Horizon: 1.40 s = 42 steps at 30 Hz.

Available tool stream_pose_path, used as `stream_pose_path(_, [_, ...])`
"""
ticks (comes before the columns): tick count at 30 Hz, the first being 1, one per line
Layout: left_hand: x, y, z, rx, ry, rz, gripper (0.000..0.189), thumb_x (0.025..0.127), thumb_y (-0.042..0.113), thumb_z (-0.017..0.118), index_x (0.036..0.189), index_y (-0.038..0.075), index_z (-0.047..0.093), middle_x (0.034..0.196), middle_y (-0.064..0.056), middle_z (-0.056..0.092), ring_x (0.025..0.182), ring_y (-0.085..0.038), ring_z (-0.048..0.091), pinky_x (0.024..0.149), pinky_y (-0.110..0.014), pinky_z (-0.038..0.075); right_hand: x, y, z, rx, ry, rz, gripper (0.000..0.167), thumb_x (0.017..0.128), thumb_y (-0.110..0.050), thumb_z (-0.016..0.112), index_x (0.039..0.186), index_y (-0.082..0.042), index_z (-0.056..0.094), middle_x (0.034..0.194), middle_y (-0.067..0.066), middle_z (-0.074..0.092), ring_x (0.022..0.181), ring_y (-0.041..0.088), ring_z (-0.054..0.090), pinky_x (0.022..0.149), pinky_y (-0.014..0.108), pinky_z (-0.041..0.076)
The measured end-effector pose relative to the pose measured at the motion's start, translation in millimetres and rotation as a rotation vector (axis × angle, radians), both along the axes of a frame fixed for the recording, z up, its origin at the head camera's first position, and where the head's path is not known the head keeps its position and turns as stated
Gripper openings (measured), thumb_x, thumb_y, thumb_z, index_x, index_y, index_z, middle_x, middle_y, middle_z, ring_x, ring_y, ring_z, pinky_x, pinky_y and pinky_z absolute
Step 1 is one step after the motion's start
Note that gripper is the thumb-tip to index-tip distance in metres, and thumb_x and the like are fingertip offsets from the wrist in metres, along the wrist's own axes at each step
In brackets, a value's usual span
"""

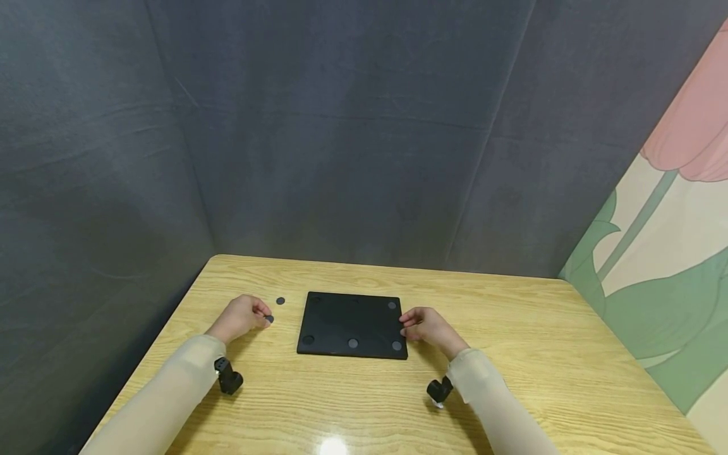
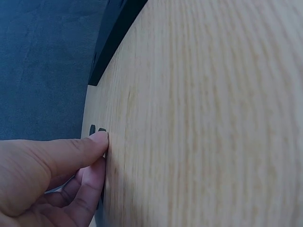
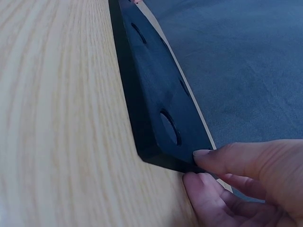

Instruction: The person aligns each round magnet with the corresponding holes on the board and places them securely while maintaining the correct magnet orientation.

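A flat black rectangular board [image 1: 335, 319] lies on the table, with round recesses in its top. Grey discs show in several of these, such as the near middle disc [image 1: 352, 343]. My left hand [image 1: 241, 316], left of the board, pinches a small dark disc [image 1: 270, 318] between thumb and fingertips at the table surface. Just beyond it lies a second dark disc [image 1: 280, 301]. At the board's right edge my right hand [image 1: 429, 327] grips the rim. In the right wrist view the thumb [image 3: 206, 153] rests on the top and a finger lies against the side.
The light wooden table [image 1: 352, 404] ends on the left and far side against a dark grey curtain [image 1: 341, 158]. A wall with a painted tulip [image 1: 688, 145] stands on the right. Each wrist carries a small black camera, the left camera [image 1: 229, 377] hanging low over the table.
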<state>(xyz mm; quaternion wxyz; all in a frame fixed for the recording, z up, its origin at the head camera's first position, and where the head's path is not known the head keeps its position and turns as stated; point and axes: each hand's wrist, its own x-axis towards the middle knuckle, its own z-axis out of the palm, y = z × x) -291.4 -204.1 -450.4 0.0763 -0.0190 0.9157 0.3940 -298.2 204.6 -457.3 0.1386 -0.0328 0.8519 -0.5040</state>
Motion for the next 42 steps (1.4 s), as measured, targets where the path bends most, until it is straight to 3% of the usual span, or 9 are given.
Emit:
stream_pose_path(9, [0.1, 0.0, 4.7, -0.005, 0.004, -0.034, 0.009, 0.083, 0.004, 0.073, 0.09, 0.002, 0.069, 0.083, -0.006, 0.06, 0.074, -0.019, 0.05, 0.066, -0.029, 0.041, 1.4, -0.1, 1.0, 0.019, 0.004, 0.008, 0.029, 0.077, 0.009, 0.066, 0.106, 0.008, 0.062, 0.091, 0.013, 0.061, 0.075, 0.015, 0.06, 0.064, 0.025, 0.048])
stream_pose_path(16, [-2.5, 9.2, 18.1, 0.009, 0.014, -0.076, 0.007, 0.085, 0.007, 0.072, 0.09, 0.003, 0.069, 0.083, -0.005, 0.061, 0.074, -0.019, 0.051, 0.066, -0.03, 0.041, 1.0, -0.5, 2.0, 0.009, -0.006, -0.001, 0.028, 0.078, 0.012, 0.064, 0.106, 0.008, 0.062, 0.091, 0.013, 0.061, 0.074, 0.015, 0.062, 0.064, 0.025, 0.049])
stream_pose_path(31, [-22.6, 45.5, 52.5, -0.005, 0.071, -0.149, 0.01, 0.085, 0.011, 0.073, 0.093, 0.005, 0.071, 0.084, -0.005, 0.064, 0.074, -0.017, 0.053, 0.064, -0.028, 0.043, -1.3, 0.1, 1.6, -0.007, -0.015, 0.005, 0.028, 0.078, 0.014, 0.061, 0.106, 0.01, 0.061, 0.091, 0.014, 0.06, 0.074, 0.015, 0.064, 0.064, 0.026, 0.052])
stream_pose_path(36, [-30.9, 60.8, 61.2, 0.003, 0.069, -0.159, 0.011, 0.084, 0.011, 0.074, 0.093, 0.006, 0.071, 0.084, -0.005, 0.064, 0.073, -0.017, 0.052, 0.061, -0.027, 0.042, -1.3, -0.9, 1.0, -0.003, -0.019, 0.017, 0.027, 0.08, 0.013, 0.062, 0.107, 0.011, 0.06, 0.091, 0.014, 0.06, 0.075, 0.015, 0.064, 0.065, 0.026, 0.052])
stream_pose_path(42, [-38.2, 81.8, 68.6, 0.025, 0.118, -0.178, 0.01, 0.083, 0.011, 0.076, 0.091, 0.005, 0.073, 0.086, -0.006, 0.067, 0.075, -0.017, 0.055, 0.065, -0.028, 0.043, -1.0, -0.9, 1.7, 0.003, -0.02, 0.002, 0.026, 0.08, 0.013, 0.062, 0.106, 0.009, 0.061, 0.091, 0.014, 0.06, 0.074, 0.015, 0.064, 0.064, 0.026, 0.052])
